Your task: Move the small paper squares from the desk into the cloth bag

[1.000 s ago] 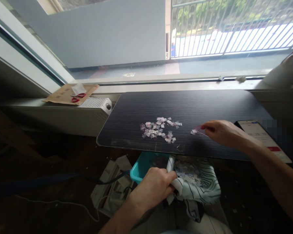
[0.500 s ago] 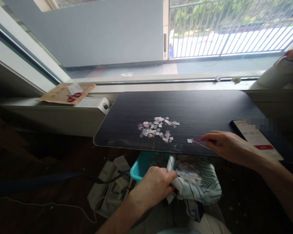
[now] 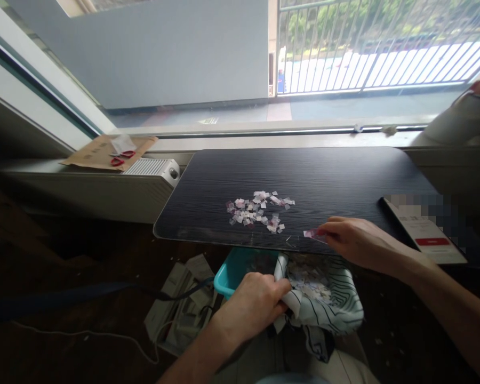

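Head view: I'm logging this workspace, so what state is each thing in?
Left hand: closed on the striped cloth's edge
Right hand: pinching a pinkish piece
Pinkish piece: held, white at its outer end
Small pieces: loose, scattered on the table
Phone: face up, screen lit
Striped cloth: spread out, holding scraps
Turquoise bin: open-topped, contents too dark to identify
Scissors: lying on brown paper, blades' opening unclear

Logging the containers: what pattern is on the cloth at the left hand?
Thin dark lines on a pale ground; the cloth shows best in the head view.
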Tool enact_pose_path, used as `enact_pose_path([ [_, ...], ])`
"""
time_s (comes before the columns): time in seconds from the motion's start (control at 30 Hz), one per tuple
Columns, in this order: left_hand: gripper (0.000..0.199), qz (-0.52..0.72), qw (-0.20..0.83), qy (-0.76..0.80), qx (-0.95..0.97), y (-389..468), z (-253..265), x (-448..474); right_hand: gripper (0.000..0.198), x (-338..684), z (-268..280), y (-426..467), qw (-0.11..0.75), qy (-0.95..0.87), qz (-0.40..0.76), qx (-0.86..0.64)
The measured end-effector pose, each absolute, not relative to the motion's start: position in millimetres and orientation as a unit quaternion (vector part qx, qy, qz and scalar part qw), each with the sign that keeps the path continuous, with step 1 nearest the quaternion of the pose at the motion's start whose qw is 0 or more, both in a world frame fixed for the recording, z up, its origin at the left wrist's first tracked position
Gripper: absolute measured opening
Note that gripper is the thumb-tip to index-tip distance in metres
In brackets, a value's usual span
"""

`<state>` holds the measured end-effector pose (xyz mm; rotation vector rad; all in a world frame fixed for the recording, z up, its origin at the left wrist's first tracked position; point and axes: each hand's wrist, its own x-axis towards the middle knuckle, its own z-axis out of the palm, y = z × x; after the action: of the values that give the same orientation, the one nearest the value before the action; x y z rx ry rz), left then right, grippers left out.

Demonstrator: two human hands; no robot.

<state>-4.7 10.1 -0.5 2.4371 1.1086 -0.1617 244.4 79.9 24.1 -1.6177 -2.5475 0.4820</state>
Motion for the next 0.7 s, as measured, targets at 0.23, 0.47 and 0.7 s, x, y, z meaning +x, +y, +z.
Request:
enact_pose_path([
  [0.23,0.006,-0.059,0.222,0.403,0.886,10,-3,-5,0.028,250,26,81,0.042,-0.821,0.158,-0.547],
  [0.47,0.007,-0.053,0.220,0.402,0.887,9,-2,-6,0.026,253,27,79,0.064,-0.821,0.189,-0.536],
  [0.7,0.008,-0.050,0.213,0.404,0.888,8,-3,-4,0.027,243,30,64,0.051,-0.846,0.220,-0.484],
])
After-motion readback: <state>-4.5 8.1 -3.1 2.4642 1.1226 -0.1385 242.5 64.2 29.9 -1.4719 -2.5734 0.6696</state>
